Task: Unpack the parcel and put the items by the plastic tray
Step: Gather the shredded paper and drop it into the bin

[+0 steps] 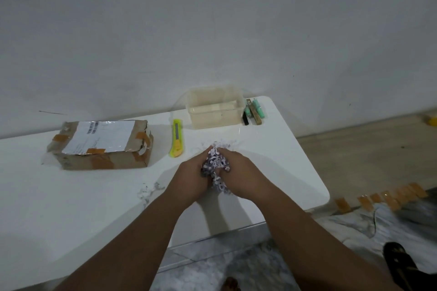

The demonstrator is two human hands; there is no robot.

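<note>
Both hands meet over the white table, pressed around a crumpled wad of purple-and-white wrapping [216, 160]. My left hand [191, 178] grips its left side and my right hand [241, 172] grips its right side. What the wad holds is hidden. A taped brown cardboard parcel [101, 145] with a white shipping label lies at the left. The clear plastic tray [215, 108] stands at the back of the table. Right beside the tray lie several small items [254, 112]: mint-green tubes, a tan stick and a black one.
A yellow utility knife [176, 134] lies between the parcel and the tray. The table [71, 196] ends just right of my hands with a rounded corner. On the floor to the right are strips of brown tape [387, 197] and a black sandal [399, 261].
</note>
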